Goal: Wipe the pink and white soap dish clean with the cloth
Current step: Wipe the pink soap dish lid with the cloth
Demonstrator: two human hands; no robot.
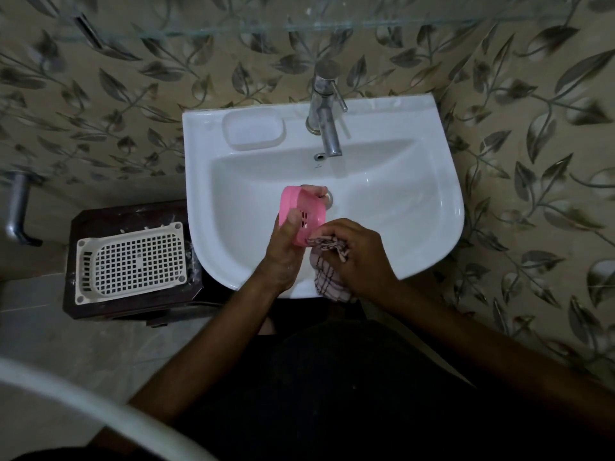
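Progress stands at mid-task, by my judgement. The pink part of the soap dish (301, 216) is held tilted above the basin at centre frame, its slotted face turned toward the camera. The left hand (283, 251) grips it, thumb on the near face and fingertips curled over the far edge. The right hand (357, 252), just right of it, is closed round a bunched checked cloth (327, 261), whose upper fold touches the dish's lower right edge; the rest hangs over the front rim of the sink (446, 207). Whether the pink part is yet clean cannot be told in this dim light.

The white part of the soap dish (254, 128) sits on the sink ledge at upper centre, left of the tap (324, 118), well apart from both hands. It appears to remain to be wiped.

Surroundings: a white perforated basket (131, 262) lies on a dark stool (133, 221) at centre left, beside the sink. Leaf-patterned tiles (532, 144) cover the wall. Nothing obstructs the wiping; the tap stands well behind the hands.
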